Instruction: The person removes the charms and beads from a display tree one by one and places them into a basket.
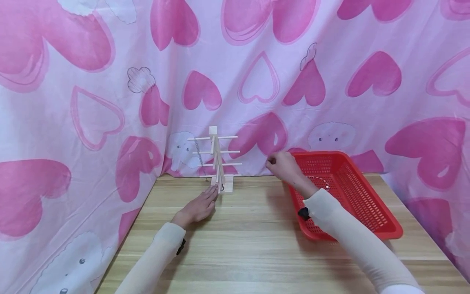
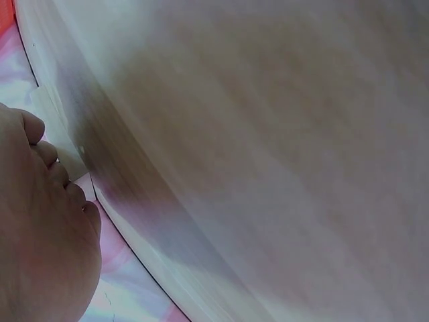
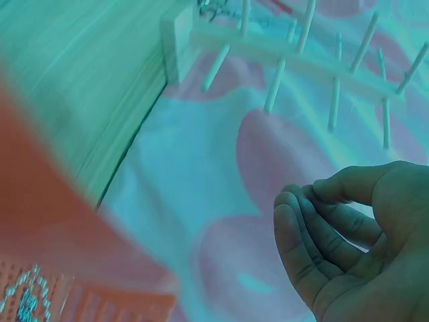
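Two hands in view. Left hand [image 1: 198, 207]: flat on table [image 1: 257, 245], fingers straight, tips touching base of wooden rack [image 1: 217, 161] at 12 o'clock from the hand. Rack: upright, dowel pegs; chain [image 1: 199, 157] hanging from upper left peg. Right hand [image 1: 284, 165]: raised at 3 o'clock of rack, over basket's far-left corner, fingers loosely curled, nothing held. Red basket [image 1: 371, 212]: on table, a chain [image 1: 320, 181] lying inside.

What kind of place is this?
Probably a makeshift home or recording tabletop setup: a light wooden table, pink heart-print fabric backdrop, small wooden peg rack and red plastic mesh basket.
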### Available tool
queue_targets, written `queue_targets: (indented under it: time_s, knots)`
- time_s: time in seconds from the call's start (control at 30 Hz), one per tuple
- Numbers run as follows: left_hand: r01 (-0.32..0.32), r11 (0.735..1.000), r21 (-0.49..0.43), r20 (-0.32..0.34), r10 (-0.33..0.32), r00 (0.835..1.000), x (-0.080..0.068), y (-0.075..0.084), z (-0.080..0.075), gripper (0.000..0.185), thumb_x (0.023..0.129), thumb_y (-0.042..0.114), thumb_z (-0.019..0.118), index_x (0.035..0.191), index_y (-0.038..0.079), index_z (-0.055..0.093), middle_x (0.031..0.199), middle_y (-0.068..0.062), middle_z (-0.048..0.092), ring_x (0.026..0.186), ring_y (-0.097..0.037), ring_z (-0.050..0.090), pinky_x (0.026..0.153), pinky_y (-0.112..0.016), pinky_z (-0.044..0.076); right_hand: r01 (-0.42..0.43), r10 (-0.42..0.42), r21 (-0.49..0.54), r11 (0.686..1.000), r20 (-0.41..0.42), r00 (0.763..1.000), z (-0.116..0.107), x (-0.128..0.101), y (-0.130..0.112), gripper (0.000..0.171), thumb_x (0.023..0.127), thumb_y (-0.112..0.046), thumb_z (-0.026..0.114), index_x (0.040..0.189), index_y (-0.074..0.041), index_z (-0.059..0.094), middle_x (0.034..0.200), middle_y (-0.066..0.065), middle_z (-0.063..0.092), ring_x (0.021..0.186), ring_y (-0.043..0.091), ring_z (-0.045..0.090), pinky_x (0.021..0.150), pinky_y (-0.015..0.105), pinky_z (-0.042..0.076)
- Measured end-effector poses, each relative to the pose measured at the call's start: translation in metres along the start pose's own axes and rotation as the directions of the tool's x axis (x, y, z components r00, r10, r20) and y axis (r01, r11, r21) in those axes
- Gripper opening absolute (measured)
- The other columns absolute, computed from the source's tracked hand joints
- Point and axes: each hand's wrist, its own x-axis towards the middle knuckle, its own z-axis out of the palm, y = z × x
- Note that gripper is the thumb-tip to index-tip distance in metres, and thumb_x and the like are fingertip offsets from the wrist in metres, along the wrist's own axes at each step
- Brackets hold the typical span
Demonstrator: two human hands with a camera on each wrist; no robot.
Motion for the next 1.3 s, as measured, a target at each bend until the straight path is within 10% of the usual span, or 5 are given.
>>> queue_targets:
  time_s: [1.3]
  knots:
    - [0.014,0.999,-0.029,-0.003,-0.014,1.0,-0.001,-0.001,-0.003,0.061,0.114,0.021,0.032,0.168,-0.002,0.019,0.179,-0.017,0.012,0.167,-0.037,0.014,0.135,-0.055,0.021,0.136,-0.118,0.31,0.941,-0.076,0.99,0.027,0.048,-0.128,0.017,0.102,-0.016,0.072,0.115,-0.006,0.078,0.109,0.01,0.081,0.1,0.024,0.077,0.089,0.037,0.064]
